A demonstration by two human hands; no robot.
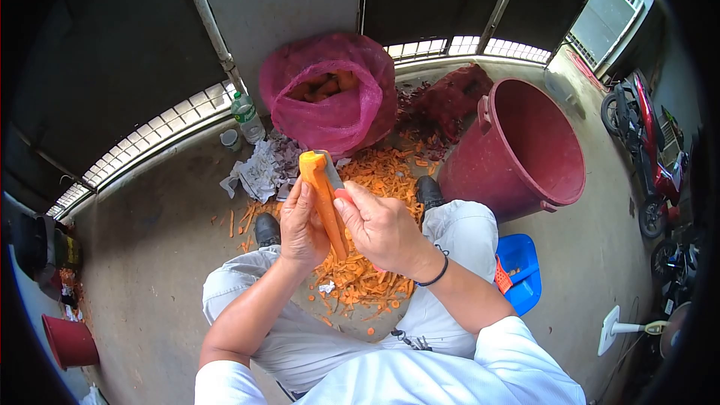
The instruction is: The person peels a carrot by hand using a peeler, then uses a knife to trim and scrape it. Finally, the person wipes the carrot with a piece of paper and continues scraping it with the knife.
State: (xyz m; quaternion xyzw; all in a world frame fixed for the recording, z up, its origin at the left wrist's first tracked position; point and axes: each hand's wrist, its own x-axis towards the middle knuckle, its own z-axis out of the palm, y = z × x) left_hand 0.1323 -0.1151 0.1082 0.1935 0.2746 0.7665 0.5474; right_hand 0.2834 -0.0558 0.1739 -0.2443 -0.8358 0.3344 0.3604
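My left hand (301,226) closed around the carrot (324,199), my right hand (382,229) gripping the peeler (331,172) against it.

Carrot (324,199) and peeler (331,174) in both hands (345,226)

Concrete floor (157,255) — orange peelings (360,270) heaped on it; red bucket (525,150), pink mesh sack (334,94), plastic bottle (246,116).

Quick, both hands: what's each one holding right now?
Left hand: closed around the carrot.
Right hand: closed on a peeler, its blade against the carrot.
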